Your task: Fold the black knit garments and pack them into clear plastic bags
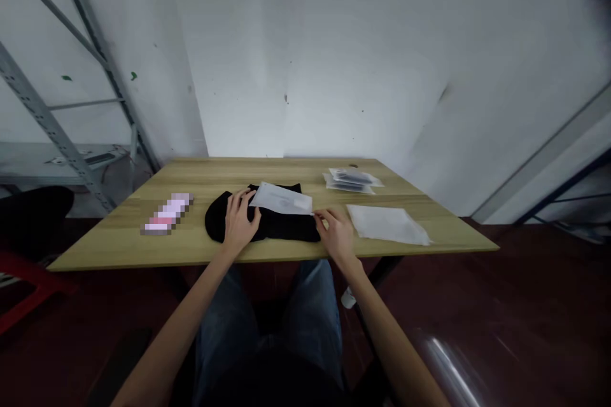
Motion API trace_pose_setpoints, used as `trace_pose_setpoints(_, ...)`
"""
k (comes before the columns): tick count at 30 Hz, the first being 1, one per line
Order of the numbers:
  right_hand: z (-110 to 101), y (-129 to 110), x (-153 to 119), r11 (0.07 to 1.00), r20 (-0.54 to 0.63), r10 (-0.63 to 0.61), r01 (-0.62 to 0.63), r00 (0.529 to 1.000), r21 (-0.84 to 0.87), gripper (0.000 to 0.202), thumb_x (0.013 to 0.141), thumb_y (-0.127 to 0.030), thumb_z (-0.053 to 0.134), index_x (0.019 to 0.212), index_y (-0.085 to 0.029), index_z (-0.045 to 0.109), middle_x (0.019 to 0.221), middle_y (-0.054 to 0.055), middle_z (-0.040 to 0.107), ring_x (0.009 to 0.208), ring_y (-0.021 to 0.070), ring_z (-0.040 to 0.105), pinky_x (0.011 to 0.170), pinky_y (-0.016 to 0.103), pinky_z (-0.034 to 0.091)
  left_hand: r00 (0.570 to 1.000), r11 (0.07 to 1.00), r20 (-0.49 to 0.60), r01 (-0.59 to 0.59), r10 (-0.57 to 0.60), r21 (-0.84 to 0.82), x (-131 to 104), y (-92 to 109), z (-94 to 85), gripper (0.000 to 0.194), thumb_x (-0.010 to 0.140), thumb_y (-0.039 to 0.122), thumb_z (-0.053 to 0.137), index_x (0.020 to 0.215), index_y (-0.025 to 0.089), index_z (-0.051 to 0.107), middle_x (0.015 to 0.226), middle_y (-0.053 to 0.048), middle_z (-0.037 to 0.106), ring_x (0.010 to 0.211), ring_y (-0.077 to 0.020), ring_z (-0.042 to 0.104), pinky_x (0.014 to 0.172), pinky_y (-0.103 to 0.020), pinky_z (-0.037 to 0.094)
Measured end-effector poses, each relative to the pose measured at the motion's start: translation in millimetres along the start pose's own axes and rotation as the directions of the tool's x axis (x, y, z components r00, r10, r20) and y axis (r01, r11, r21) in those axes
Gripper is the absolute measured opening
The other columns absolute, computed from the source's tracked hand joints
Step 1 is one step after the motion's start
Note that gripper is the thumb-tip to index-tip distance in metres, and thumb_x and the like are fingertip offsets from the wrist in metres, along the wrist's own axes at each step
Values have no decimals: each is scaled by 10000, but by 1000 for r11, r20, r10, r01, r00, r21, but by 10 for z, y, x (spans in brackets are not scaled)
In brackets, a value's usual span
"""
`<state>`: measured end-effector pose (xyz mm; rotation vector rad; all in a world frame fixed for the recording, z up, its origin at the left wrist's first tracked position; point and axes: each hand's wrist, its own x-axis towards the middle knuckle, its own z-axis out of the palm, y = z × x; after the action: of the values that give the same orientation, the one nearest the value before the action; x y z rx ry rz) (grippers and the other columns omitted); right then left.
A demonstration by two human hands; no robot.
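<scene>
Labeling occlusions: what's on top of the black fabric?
A white card lies across the black fabric. The left hand presses the fabric; the right hand touches the card's corner. Fabric beneath them is hidden.

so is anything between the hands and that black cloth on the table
Nothing visible is. The left hand lies flat on the black cloth, and the right hand is at its right edge, fingers at the corner of the white sheet lying on top. The white sheet covers only the cloth's upper part.
</scene>
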<state>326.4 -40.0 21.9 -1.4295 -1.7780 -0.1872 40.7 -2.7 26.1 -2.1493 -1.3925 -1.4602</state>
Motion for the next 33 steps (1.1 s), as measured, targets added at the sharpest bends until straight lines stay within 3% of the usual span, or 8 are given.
trace_pose_setpoints(2,89,-115,57,1000,16,-24,24,1000,20,301,1082,-311,513,1131,-251,804,1090,76,777,985,241,730,874,342,546,989,992,69,-129,128,5,-18,59,0,392,1021,277,579,1410,266,626,1458,-120,634,1408,-326,548,1195,-571,447)
trace_pose_setpoints(5,197,-282,135,994,39,-103,101,994,49,292,1094,-316,528,1150,-273,811,1124,71,776,1038,231,726,899,327,542,903,935,245,-350,354,-63,-20,150,77,303,1068,301,544,1337,277,682,1348,-91,716,1335,-282,619,1158,-503,483)
trace_pose_setpoints(7,251,-367,163,986,69,-155,150,986,66,295,1102,-310,522,1177,-286,806,1156,68,775,1071,227,718,912,321,542,876,918,277,-388,395,-84,-13,176,138,285,1098,300,498,1291,269,705,1249,-82,758,1249,-259,667,1104,-466,517)
trace_pose_setpoints(11,302,-456,159,975,105,-217,210,971,75,304,1114,-317,515,1199,-290,805,1165,64,782,1064,221,710,919,327,545,921,940,193,-334,340,-62,1,154,171,272,1110,321,488,1217,249,728,1165,-79,780,1166,-253,696,1049,-452,541)
trace_pose_setpoints(18,217,-430,190,964,105,-266,261,958,53,334,1126,-297,479,1168,-296,810,1154,65,784,1076,225,695,952,339,522,910,934,226,-358,348,4,16,134,122,268,1103,276,479,1123,277,746,1163,-70,781,1185,-260,685,1052,-467,515)
trace_pose_setpoints(25,123,90,406,996,-106,-28,37,994,80,302,1095,-351,536,1037,-228,806,1072,84,777,974,234,722,883,326,524,947,936,188,-294,259,192,91,-278,-99,230,1081,257,506,1085,281,736,1149,-80,769,1182,-290,658,1068,-495,472)
trace_pose_setpoints(30,253,182,389,975,-18,89,-83,996,205,300,1077,-410,534,1067,-248,786,1065,77,797,898,236,752,789,317,547,983,971,126,-159,137,181,45,-373,-193,217,1077,357,529,1128,243,707,1168,-100,722,1075,-251,682,960,-386,531)
trace_pose_setpoints(33,356,84,322,938,32,141,-144,990,315,299,1068,-429,525,1140,-258,760,1019,58,809,825,226,758,768,325,568,978,988,183,-118,99,99,6,-322,-174,261,1067,440,552,1178,241,679,1100,-72,710,1007,-217,693,858,-317,542)
